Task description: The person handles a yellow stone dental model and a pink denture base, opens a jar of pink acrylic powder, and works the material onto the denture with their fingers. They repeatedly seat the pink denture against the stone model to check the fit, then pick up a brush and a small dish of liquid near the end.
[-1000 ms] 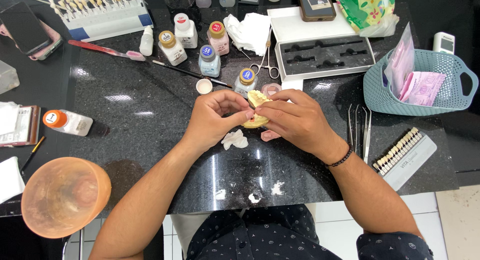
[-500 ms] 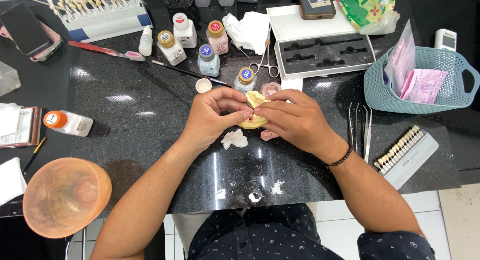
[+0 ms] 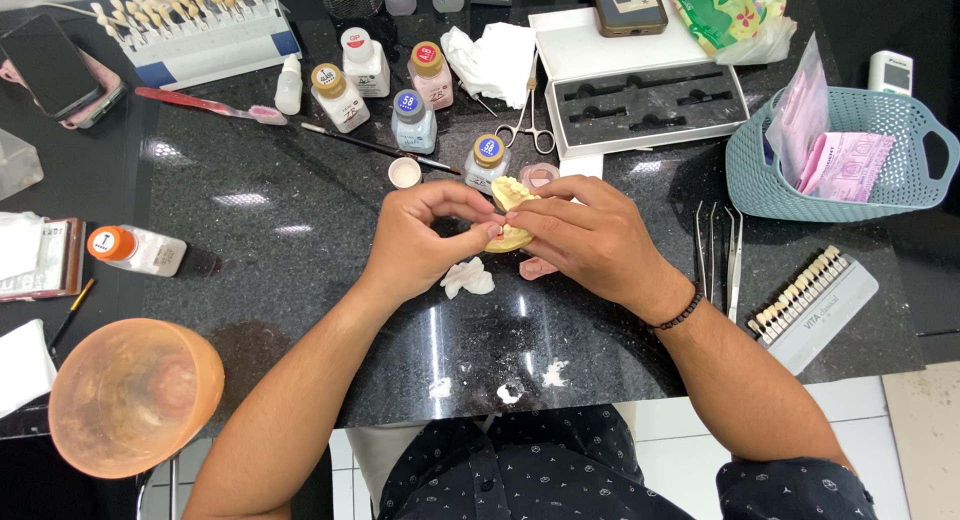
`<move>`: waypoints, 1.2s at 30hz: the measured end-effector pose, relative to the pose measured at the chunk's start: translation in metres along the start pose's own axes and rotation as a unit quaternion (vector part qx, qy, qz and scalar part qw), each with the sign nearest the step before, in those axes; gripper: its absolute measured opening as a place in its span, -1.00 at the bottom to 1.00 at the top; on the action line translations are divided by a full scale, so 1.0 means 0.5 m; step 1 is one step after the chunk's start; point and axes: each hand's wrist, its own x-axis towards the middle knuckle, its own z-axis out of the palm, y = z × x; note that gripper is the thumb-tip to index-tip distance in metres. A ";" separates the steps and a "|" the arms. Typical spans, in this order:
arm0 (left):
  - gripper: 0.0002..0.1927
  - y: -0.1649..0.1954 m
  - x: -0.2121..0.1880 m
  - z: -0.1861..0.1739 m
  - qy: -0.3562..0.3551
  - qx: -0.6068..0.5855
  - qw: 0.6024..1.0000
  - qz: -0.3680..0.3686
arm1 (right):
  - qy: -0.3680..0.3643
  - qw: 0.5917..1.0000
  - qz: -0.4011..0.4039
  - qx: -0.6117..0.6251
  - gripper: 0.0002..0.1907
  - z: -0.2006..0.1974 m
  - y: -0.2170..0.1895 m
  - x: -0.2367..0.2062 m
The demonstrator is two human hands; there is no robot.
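Note:
Both hands meet over the middle of the black speckled table (image 3: 300,280). My left hand (image 3: 425,238) and my right hand (image 3: 590,238) together grip a yellowish dental cast (image 3: 513,194), which shows between the fingertips. A crumpled bit of white tissue (image 3: 468,277) lies just under the left hand. A small pink piece (image 3: 537,269) lies on the table below the right hand. A black bead bracelet (image 3: 680,315) circles the right wrist.
Several small capped bottles (image 3: 413,120), a thin brush (image 3: 380,148) and scissors (image 3: 528,120) stand beyond the hands. An open black tray (image 3: 650,105), a teal basket (image 3: 835,155), metal tweezers (image 3: 718,250) and a tooth shade guide (image 3: 810,290) lie right. An orange bowl (image 3: 130,395) sits left.
The hands keep hold of the cast, with only small finger shifts around it. Nothing else on the table has moved.

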 end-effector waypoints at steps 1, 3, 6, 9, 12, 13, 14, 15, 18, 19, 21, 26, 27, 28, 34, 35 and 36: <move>-0.85 0.003 -0.001 0.000 0.001 0.030 0.999 0.013 | 0.000 1.000 -0.001 -0.003 -0.59 0.001 -0.001 0.001; -0.85 0.013 -0.005 -0.004 0.002 0.108 0.993 0.044 | -0.002 1.000 -0.003 -0.004 -0.59 0.001 -0.001 0.002; -0.85 0.031 -0.001 -0.002 -0.004 0.168 0.978 0.125 | 0.001 1.000 -0.004 0.001 -0.59 -0.002 0.001 0.005; -0.80 0.049 -0.002 -0.001 -0.011 0.214 0.954 0.210 | 0.017 1.000 -0.006 0.007 -0.60 -0.005 0.006 0.008; -0.68 0.058 -0.003 -0.001 -0.030 0.245 0.934 0.259 | 0.030 0.999 -0.007 0.017 -0.58 -0.005 0.010 0.007; -0.62 0.058 -0.003 -0.001 -0.038 0.252 0.929 0.270 | 0.031 0.999 -0.005 0.023 -0.58 -0.005 0.010 0.006; -0.61 0.056 -0.003 0.000 -0.040 0.249 0.930 0.267 | 0.032 0.999 -0.002 0.029 -0.57 -0.004 0.011 0.005; -0.60 0.055 -0.004 0.001 -0.041 0.246 0.932 0.264 | 0.031 0.999 -0.003 0.030 -0.56 -0.003 0.011 0.004; -0.61 0.046 -0.002 -0.003 -0.054 0.247 0.935 0.247 | 0.023 0.999 -0.001 0.043 -0.54 -0.001 0.012 0.001; -0.62 0.043 -0.002 -0.005 -0.061 0.249 0.936 0.239 | 0.016 0.998 0.003 0.053 -0.54 -0.001 0.012 0.000; -0.62 0.039 -0.002 -0.006 -0.058 0.238 0.940 0.236 | 0.014 0.998 0.004 0.059 -0.53 -0.001 0.012 0.001; -0.62 0.038 0.000 -0.009 -0.061 0.261 0.928 0.259 | 0.012 0.999 -0.001 0.052 -0.53 0.000 0.008 0.003; -0.64 0.039 0.001 -0.009 -0.065 0.261 0.930 0.251 | 0.008 0.999 -0.002 0.049 -0.53 -0.001 0.008 0.004; -0.65 0.040 0.001 -0.008 -0.071 0.260 0.932 0.244 | 0.004 0.999 -0.002 0.046 -0.53 -0.002 0.007 0.004; -0.64 0.043 -0.002 -0.006 -0.063 0.265 0.926 0.261 | -0.006 0.999 -0.002 0.044 -0.50 -0.002 0.008 0.004; -0.64 0.042 -0.001 -0.007 -0.065 0.264 0.927 0.259 | -0.006 0.999 -0.003 0.046 -0.48 -0.002 0.009 0.004; -0.64 0.042 -0.001 -0.006 -0.067 0.262 0.928 0.256 | -0.007 0.999 -0.002 0.046 -0.49 -0.002 0.009 0.004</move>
